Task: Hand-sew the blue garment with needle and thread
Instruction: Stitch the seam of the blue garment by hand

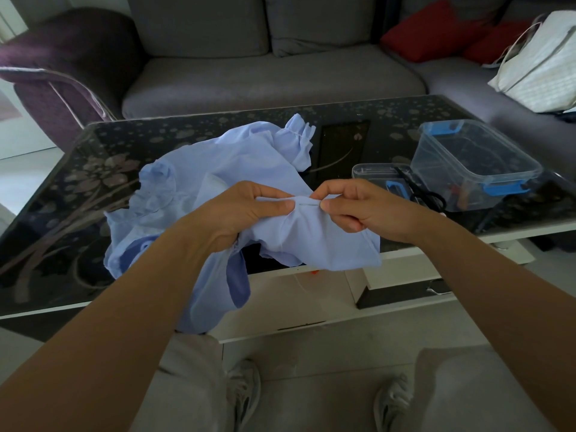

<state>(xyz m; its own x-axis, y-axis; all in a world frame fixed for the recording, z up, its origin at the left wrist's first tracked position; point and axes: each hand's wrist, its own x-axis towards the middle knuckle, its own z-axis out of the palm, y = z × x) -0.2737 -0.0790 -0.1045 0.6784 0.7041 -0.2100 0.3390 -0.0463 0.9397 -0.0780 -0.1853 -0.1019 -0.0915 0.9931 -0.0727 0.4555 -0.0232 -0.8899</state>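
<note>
Grips soft crumpled garment (218, 169) in left hand (249, 210); pinches thin straight needle (308, 204) in right hand (361, 207); above glossy floral desk (78, 182).

No lettering, label or number can be read anywhere; the white bag's (542, 67) faint lines seem mere pattern.

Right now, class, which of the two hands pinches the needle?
The right hand: its fingers pinch the needle, while the left hand grips the blue garment.

Crumpled pale-blue garment (218, 169) spilling off table edge, thin needle (309, 204) level, thread barely discernible.
</note>
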